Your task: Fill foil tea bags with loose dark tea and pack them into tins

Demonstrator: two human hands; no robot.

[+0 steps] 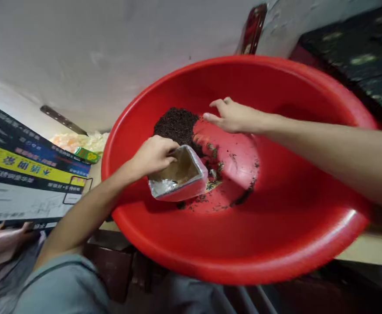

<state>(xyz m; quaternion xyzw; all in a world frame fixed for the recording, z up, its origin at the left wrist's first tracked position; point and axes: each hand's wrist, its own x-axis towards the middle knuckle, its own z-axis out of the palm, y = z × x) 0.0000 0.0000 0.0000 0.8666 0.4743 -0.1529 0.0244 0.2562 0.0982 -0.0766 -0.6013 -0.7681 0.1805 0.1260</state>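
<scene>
A large round red basin [295, 174] fills the middle of the view. At its left inside lies a mound of dark loose leaves or grains [174, 124], with more bits scattered over the basin's floor. My left hand [155, 155] grips the upper left edge of an open box wrapped in clear film [184, 187], which is tilted over the basin floor. Inside, the box looks brownish; its contents are hard to make out. My right hand [232, 115] hovers over the basin, right of the mound, fingers apart and holding nothing.
A printed dark, yellow and white sheet [30, 170] stands at the left. Near it are a green packet [86, 155] and a pale plastic bag [69, 141]. A grey wall [128, 43] rises behind the basin. A dark bulky object [357, 56] is at the upper right.
</scene>
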